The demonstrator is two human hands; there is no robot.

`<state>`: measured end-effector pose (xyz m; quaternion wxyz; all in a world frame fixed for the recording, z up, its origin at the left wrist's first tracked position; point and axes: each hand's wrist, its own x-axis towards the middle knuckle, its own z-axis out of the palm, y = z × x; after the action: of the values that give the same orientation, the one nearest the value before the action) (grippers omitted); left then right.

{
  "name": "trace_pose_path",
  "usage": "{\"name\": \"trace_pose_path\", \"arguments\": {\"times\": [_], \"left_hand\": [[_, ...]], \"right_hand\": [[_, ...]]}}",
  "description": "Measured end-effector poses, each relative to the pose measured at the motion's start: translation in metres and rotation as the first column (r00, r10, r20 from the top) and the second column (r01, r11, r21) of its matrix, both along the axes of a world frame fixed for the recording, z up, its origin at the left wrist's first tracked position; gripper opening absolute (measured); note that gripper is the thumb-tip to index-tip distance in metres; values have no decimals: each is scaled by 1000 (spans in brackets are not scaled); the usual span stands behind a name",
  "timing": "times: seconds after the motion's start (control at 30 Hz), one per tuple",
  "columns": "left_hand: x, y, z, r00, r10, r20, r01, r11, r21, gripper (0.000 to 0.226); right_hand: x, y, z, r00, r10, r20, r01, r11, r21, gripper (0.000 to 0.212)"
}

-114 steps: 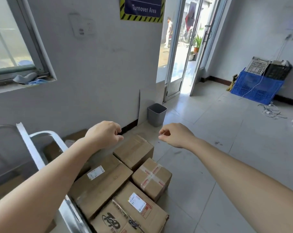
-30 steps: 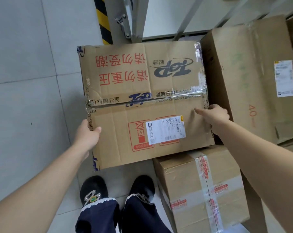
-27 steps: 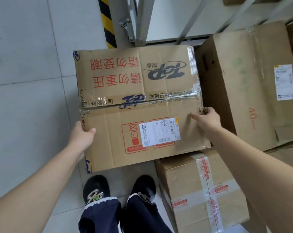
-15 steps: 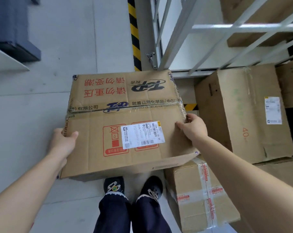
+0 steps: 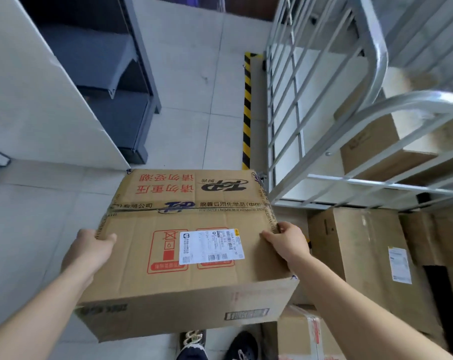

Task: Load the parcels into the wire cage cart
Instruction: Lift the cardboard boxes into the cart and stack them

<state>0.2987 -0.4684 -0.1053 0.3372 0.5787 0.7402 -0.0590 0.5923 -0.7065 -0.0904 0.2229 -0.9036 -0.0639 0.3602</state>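
A large brown parcel with red and blue print and a white label is held up off the floor in front of me. My left hand grips its left edge, thumb on top. My right hand grips its right edge, fingers curled over the top. The wire cage cart stands at the upper right, its silver bars beside the parcel's far right corner. A cardboard box lies inside the cart.
More parcels stay on the floor at the right: a tall brown box and a taped box by my feet. A yellow-black striped strip runs along the cart. A dark shelf unit and a white panel stand left.
The parcel has risen from the floor stack and come closer to me. The view has tilted up, showing more of the cart and the shelf. Both hands keep their grip.
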Motion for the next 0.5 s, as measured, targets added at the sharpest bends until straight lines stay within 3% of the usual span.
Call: {"name": "trace_pose_path", "arguments": {"times": [0.27, 0.5], "left_hand": [[-5, 51, 121, 993, -1, 121, -17, 989, 148, 32], [26, 97, 232, 973, -35, 226, -28, 963, 269, 29]], "right_hand": [[4, 67, 127, 992, 15, 126, -30, 993, 116, 44], [28, 114, 237, 968, -51, 247, -2, 978, 211, 28]]}}
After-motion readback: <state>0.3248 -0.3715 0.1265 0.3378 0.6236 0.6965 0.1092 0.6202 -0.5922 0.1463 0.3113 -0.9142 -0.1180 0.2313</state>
